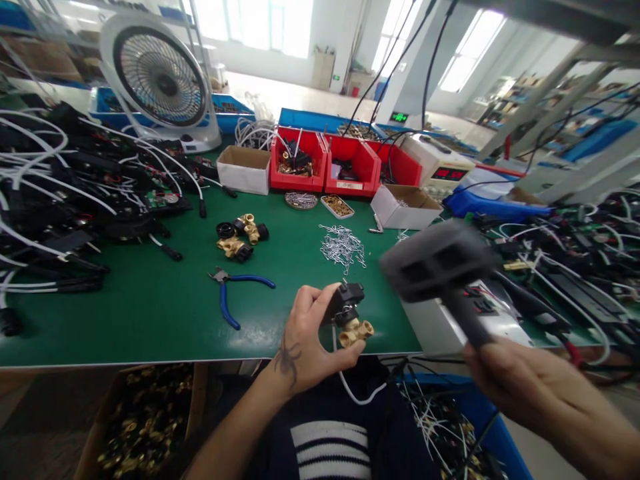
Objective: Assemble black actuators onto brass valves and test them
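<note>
My left hand (305,340) is closed around a brass valve with a black top (350,315), held just over the near edge of the green table (150,313). A white wire hangs from the valve toward my lap. My right hand (530,393) grips the handle of a grey mallet (440,261), whose blurred head hovers to the right of the valve, above a white box. Two more brass valves with black parts (241,237) lie on the mat further back.
Blue-handled pliers (233,288) and a heap of small metal clips (343,245) lie on the mat. Red bins (325,165), cardboard boxes and a white fan (160,80) line the back. Tangled cables and black parts crowd both sides. A box of brass fittings (145,420) sits below left.
</note>
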`<move>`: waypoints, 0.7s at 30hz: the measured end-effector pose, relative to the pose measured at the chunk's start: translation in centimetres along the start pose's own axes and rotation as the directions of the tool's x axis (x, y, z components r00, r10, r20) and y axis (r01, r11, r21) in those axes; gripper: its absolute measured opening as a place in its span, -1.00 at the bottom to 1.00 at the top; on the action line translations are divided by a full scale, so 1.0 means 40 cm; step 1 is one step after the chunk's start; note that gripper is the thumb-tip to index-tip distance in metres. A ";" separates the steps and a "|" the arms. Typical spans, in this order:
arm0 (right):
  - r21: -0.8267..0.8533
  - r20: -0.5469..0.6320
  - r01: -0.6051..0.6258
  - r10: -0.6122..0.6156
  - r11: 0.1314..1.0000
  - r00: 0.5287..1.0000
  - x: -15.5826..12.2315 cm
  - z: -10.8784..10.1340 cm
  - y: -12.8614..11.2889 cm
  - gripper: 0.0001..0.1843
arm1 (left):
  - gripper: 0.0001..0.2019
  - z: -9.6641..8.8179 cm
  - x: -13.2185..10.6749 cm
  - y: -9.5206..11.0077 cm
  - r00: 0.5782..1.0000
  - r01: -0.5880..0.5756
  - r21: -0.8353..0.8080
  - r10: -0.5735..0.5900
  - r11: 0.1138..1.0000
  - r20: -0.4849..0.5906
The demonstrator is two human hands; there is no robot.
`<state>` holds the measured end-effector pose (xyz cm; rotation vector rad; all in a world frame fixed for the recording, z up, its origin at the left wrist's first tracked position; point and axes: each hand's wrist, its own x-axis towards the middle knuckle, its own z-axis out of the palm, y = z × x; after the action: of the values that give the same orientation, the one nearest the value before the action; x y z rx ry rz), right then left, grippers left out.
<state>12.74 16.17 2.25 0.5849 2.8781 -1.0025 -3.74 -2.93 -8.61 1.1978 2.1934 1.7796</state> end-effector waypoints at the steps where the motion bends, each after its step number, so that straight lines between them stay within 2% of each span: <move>1: -0.021 0.063 -0.002 0.003 1.000 0.998 0.004 0.005 0.001 -0.32 | -0.27 0.000 0.000 -0.001 1.000 0.003 -0.004 -0.003 1.000 0.000; 3: -0.013 0.164 0.015 -0.013 1.000 0.986 0.018 0.014 0.000 -0.38 | -0.27 0.003 -0.001 -0.003 1.000 0.011 -0.013 -0.011 1.000 -0.005; 6: 0.052 0.078 0.039 -0.043 0.998 0.996 0.044 0.020 -0.020 -0.48 | -0.27 0.013 -0.005 -0.003 0.999 0.027 -0.042 -0.028 0.999 -0.030; 8: 0.121 0.018 0.038 -0.040 0.992 0.999 0.066 0.025 -0.042 -0.55 | -0.37 0.021 -0.009 0.000 0.998 0.035 -0.072 -0.038 0.997 -0.043; 13: 0.247 0.129 0.113 -0.148 0.963 0.981 0.129 0.061 -0.072 -0.56 | -0.61 0.022 -0.015 0.010 0.997 0.068 -0.091 -0.071 0.994 -0.040; 17: 0.241 0.151 0.159 -0.199 0.957 0.968 0.156 0.083 -0.061 -0.61 | -0.62 0.015 -0.016 0.007 0.994 0.104 -0.096 -0.108 0.990 -0.035; 21: 0.231 0.163 0.206 -0.247 0.951 0.955 0.161 0.081 -0.053 -0.62 | -0.62 0.016 -0.020 0.001 0.991 0.123 -0.104 -0.127 0.987 -0.041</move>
<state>5.72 14.85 -0.08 0.1515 2.7315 -1.3283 -2.85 -2.87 -9.11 0.9846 2.1222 1.8614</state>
